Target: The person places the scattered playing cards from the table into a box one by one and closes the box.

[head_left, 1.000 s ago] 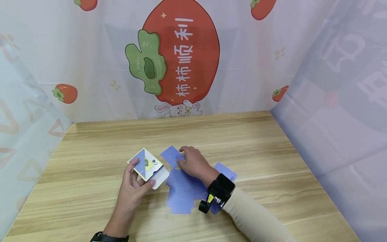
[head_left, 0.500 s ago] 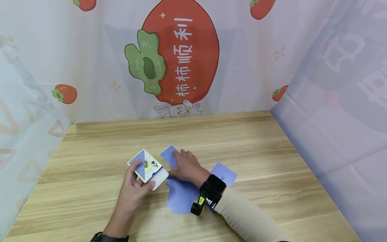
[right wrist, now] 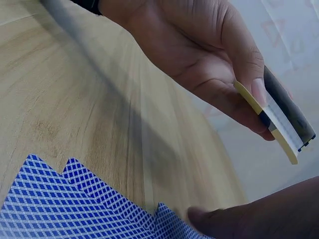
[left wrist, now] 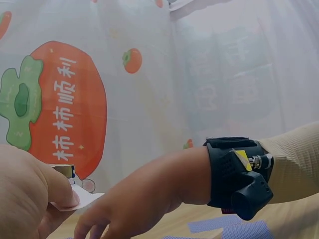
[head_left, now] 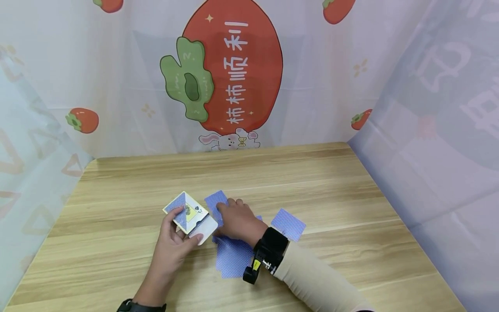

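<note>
Sliding a bit left/near vs. a moment ago, R hand (head_left: 238, 220), fingers loosely spread, brings far blue card (head_left: 214, 203) closer to card box (head_left: 192, 213) L hand (head_left: 171, 239) grips, w/ card pile (head_left: 234, 260) nearer.

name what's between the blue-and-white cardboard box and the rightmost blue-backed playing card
The right hand and other blue-backed cards, in the head view.

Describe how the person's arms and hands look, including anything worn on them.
No gloves on the left hand or right hand. On the right: a beige sleeve, and a broad black strap carrying a black housing, a yellow label and a silvery metal fitting. On the left: a black band; any sleeve there is out of view.
</note>
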A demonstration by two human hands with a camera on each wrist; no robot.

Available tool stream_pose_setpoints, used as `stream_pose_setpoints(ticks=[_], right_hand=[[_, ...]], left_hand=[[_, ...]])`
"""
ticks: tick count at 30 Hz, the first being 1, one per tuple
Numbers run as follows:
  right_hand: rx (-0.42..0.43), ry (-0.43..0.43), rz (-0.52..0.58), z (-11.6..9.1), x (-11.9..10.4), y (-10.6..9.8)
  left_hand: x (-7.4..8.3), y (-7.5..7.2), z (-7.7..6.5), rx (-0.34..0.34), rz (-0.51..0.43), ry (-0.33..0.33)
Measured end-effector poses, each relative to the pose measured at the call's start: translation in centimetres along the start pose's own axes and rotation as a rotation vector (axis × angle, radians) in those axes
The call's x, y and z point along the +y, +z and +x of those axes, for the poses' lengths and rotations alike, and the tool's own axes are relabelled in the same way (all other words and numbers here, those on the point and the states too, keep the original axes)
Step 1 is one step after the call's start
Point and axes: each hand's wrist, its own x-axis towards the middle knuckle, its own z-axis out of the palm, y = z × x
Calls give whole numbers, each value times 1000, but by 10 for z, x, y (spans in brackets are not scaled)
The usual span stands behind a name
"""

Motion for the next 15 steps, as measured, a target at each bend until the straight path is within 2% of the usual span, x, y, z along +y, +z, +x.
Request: stream_pose_setpoints(ticks=[8, 15], right_hand=[[74, -71, -70, 9, -9, 11], [68, -116, 11, 12, -18, 9]], left_hand=[[1, 2, -1, 25, -3, 30], [2, 2, 0, 37, 14, 24]])
